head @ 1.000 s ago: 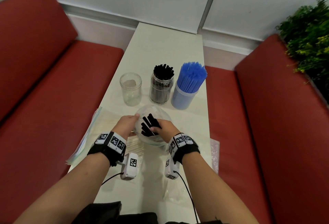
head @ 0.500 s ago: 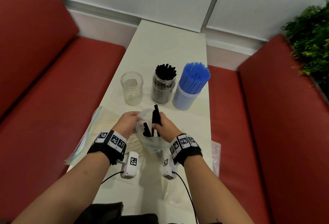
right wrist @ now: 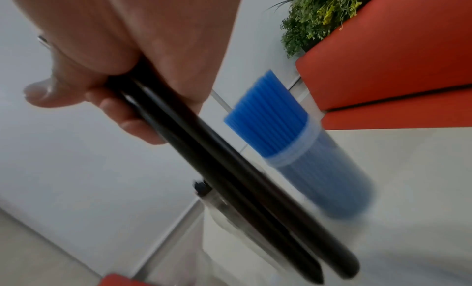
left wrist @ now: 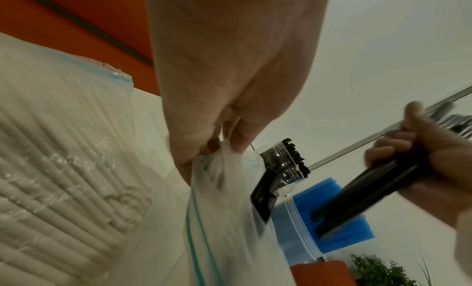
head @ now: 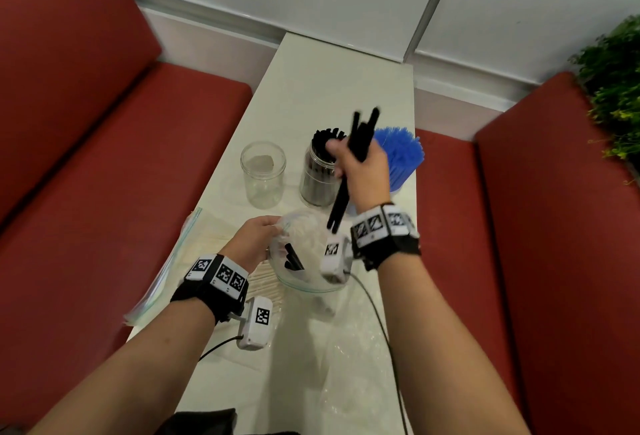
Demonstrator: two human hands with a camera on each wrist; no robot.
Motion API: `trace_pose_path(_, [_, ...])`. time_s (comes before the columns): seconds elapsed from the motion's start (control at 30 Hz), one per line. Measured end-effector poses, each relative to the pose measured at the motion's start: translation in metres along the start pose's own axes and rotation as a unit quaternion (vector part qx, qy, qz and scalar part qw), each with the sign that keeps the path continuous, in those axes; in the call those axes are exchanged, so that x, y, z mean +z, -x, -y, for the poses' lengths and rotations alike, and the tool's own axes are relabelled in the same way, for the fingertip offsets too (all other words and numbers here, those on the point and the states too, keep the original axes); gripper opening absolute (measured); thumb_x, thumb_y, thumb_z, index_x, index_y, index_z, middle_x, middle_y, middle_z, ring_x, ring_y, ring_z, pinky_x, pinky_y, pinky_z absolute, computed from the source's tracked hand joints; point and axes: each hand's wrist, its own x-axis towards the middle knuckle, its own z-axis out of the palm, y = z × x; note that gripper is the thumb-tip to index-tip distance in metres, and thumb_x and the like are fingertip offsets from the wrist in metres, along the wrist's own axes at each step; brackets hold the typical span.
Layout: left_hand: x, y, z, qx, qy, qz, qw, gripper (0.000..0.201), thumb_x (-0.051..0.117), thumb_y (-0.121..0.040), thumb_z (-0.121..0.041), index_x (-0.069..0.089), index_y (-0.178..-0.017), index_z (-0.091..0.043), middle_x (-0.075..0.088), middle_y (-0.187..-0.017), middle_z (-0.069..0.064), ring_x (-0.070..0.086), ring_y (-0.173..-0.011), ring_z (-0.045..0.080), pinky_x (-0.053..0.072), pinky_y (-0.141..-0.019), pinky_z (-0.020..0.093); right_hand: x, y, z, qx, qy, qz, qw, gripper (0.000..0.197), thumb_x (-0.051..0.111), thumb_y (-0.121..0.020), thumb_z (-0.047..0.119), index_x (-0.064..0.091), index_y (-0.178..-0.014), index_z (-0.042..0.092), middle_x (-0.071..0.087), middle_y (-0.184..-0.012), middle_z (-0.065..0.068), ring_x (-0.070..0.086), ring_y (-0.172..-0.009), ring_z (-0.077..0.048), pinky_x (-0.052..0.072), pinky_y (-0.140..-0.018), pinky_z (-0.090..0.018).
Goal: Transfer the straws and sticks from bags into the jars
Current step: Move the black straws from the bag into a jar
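Right hand (head: 363, 164) with black straws (head: 349, 171) now clear above bag (head: 304, 261).

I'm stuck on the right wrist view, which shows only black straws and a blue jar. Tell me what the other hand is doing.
Observer: The left hand pinches the rim of a clear zip bag, holding its mouth open.
Operator: Report what's left in that bag.
Observer: A few black straws still lie inside.
Operator: Say where the jar for these is.
Observer: The black-straw jar stands just left of the right hand, already well filled.
Operator: List any other jars.
Observer: An empty glass jar stands left of it.
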Motion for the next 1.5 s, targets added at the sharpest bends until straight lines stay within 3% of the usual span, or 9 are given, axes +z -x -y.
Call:
trace_pose_path(0.2, [-0.004, -0.008, -0.004, 0.002, 0.020, 0.009, 1.000, 0.016, 0.052, -0.103, -0.007, 0.069, -0.103, -0.005, 0.066, -0.086, 0.008, 0.065, -0.074, 0.021, 0.058, -0.066, 0.032, -0.020, -0.081, 0.042, -0.063, -0.051, -0.085, 0.993, 0.038, 0.081, -0.079, 0.039, 0.049, -0.077, 0.019, 0.051, -0.056, 0.010, 0.049, -0.049, -0.017, 0.043, -0.052, -0.031])
trace_pose_path(0.3, [-0.006, -0.012, -0.004, 0.000, 0.031, 0.017, 0.999, 0.020, 0.052, -0.102, -0.005, 0.066, -0.116, -0.001, 0.065, -0.095, 0.013, 0.065, -0.078, 0.023, 0.058, -0.060, 0.028, -0.017, -0.101, 0.039, -0.055, -0.052, -0.089, 0.993, 0.039, 0.080, -0.081, 0.037, 0.046, -0.077, 0.019, 0.048, -0.056, 0.011, 0.046, -0.048, -0.018, 0.041, -0.052, -0.032])
trace_pose_path(0.63, [-0.009, -0.028, -0.004, -0.018, 0.052, 0.018, 0.998, 0.019, 0.051, -0.103, -0.006, 0.067, -0.114, -0.005, 0.065, -0.092, 0.009, 0.065, -0.080, 0.021, 0.058, -0.065, 0.031, 0.009, -0.143, 0.029, -0.049, -0.037, -0.067, 0.996, 0.036, 0.078, -0.085, 0.029, 0.046, -0.081, 0.015, 0.048, -0.058, 0.006, 0.046, -0.049, -0.020, 0.042, -0.052, -0.032])
trace_pose_path(0.77, [-0.008, -0.031, -0.004, -0.025, 0.049, 0.012, 0.998, 0.021, 0.050, -0.103, -0.004, 0.065, -0.118, -0.004, 0.064, -0.094, 0.010, 0.064, -0.079, 0.021, 0.059, -0.063, 0.028, 0.013, -0.139, 0.014, -0.051, -0.030, -0.080, 0.995, 0.033, 0.077, -0.086, 0.029, 0.047, -0.080, 0.017, 0.050, -0.055, 0.014, 0.048, -0.052, -0.019, 0.044, -0.059, -0.035])
trace_pose_path(1.0, [-0.002, -0.031, 0.000, -0.035, 0.038, 0.009, 0.999, 0.027, 0.049, -0.103, -0.003, 0.061, -0.126, 0.004, 0.062, -0.105, 0.016, 0.061, -0.084, 0.023, 0.057, -0.067, 0.029, 0.016, -0.118, -0.009, -0.035, -0.016, -0.078, 0.996, 0.031, 0.078, -0.086, 0.031, 0.050, -0.078, 0.020, 0.052, -0.055, 0.015, 0.050, -0.059, -0.022, 0.046, -0.067, -0.041])
trace_pose_path(1.1, [-0.001, -0.031, 0.000, -0.036, 0.033, 0.016, 0.999, 0.027, 0.050, -0.103, -0.004, 0.062, -0.126, 0.004, 0.063, -0.105, 0.017, 0.062, -0.082, 0.022, 0.058, -0.062, 0.026, 0.014, -0.120, -0.005, -0.042, -0.018, -0.066, 0.997, 0.032, 0.082, -0.081, 0.028, 0.051, -0.075, 0.020, 0.051, -0.058, 0.013, 0.049, -0.057, -0.018, 0.046, -0.064, -0.033])
trace_pose_path(1.17, [-0.002, -0.030, 0.001, -0.033, 0.031, 0.019, 0.999, 0.025, 0.050, -0.103, -0.004, 0.063, -0.123, 0.003, 0.064, -0.103, 0.016, 0.063, -0.083, 0.022, 0.058, -0.066, 0.028, 0.016, -0.116, -0.009, -0.038, -0.010, -0.051, 0.998, 0.031, 0.083, -0.080, 0.024, 0.052, -0.075, 0.020, 0.052, -0.059, 0.011, 0.051, -0.057, -0.015, 0.047, -0.064, -0.027])
trace_pose_path(1.33, [-0.004, -0.027, -0.001, -0.026, 0.050, 0.027, 0.998, 0.017, 0.051, -0.103, -0.005, 0.067, -0.104, -0.007, 0.065, -0.092, 0.009, 0.063, -0.080, 0.021, 0.059, -0.063, 0.029, 0.021, -0.104, -0.015, -0.009, -0.001, -0.018, 1.000, 0.022, 0.079, -0.085, 0.026, 0.058, -0.081, 0.018, 0.063, -0.065, 0.001, 0.061, -0.066, -0.018, 0.049, -0.067, -0.028])
trace_pose_path(1.5, [-0.004, -0.024, -0.002, -0.024, 0.042, 0.022, 0.999, 0.017, 0.051, -0.103, -0.006, 0.066, -0.111, -0.005, 0.065, -0.092, 0.008, 0.063, -0.079, 0.021, 0.056, -0.057, 0.027, 0.017, -0.107, -0.014, -0.020, -0.024, -0.017, 0.999, 0.023, 0.080, -0.082, 0.026, 0.060, -0.081, 0.016, 0.063, -0.066, 0.000, 0.062, -0.066, -0.016, 0.052, -0.070, -0.028])
